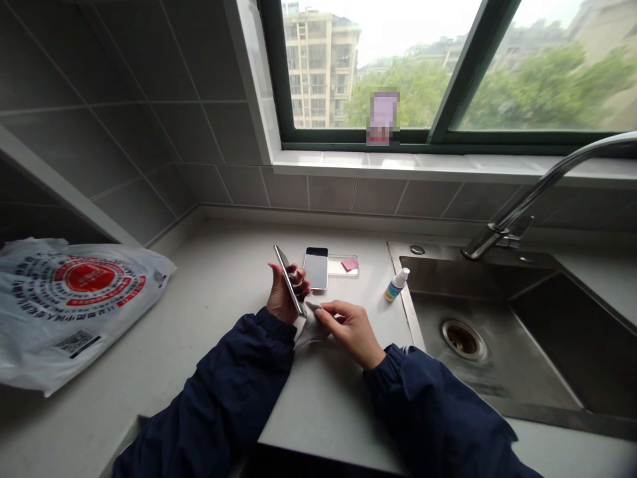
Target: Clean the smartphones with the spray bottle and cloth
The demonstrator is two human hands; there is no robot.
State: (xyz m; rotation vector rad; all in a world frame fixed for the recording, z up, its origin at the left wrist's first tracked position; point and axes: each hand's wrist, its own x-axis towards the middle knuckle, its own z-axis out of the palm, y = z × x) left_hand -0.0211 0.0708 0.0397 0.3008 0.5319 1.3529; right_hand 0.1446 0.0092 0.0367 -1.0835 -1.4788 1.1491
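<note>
Navy sleeves (pixel 223 392) over pale counter (pixel 199 299). Left hand (pixel 284 293) clamped on phone (pixel 288 280), phone held edge-on, long axis slanting from upper left to lower right. Right hand (pixel 350 328) pinching grey cloth (pixel 311 328), cloth just beside phone's lower end; left hand nearer phone. Second phone (pixel 316 267) lying flat just ahead, beside clear case (pixel 342 265). Small spray bottle (pixel 397 285) near sink rim (pixel 407 292). Plastic bag (pixel 74 299) at far left, red logo, writing unreadable.

Left hand (pixel 284 293): grips smartphone (pixel 288 282) on edge
Right hand (pixel 351 330): pinches grey cloth (pixel 309 330) against it
Counter (pixel 223 318): second phone (pixel 316 269), small bottle (pixel 397 285) beside sink (pixel 497 372)
</note>
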